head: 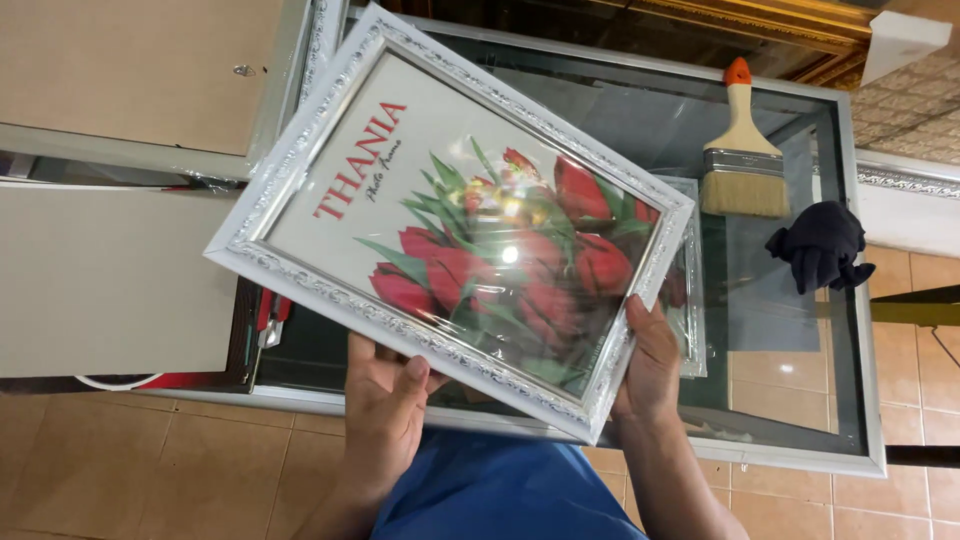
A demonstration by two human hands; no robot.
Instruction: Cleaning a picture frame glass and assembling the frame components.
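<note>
**Framed Tulip Print Held Over Glass Table**

Gripped at the lower edge by both hands: left hand (385, 415) clasped on the bottom rail, thumb on the front moulding; right hand (650, 365) wrapped round the lower right corner. Picture frame (450, 215), white with silvery ornament and red tulips behind reflective glazing, tilted above the glass-topped table (850, 300). Best kept with thumbs on the moulding, off the glazing, grip even on both sides, probably angled away from the glare.

On the tabletop: wide paintbrush (745, 150) with orange-tipped handle, dark glove (820, 245) beside it, well apart from the frame. Pale boards (110, 280) at left. Tan tiled floor (160, 470) below.
</note>
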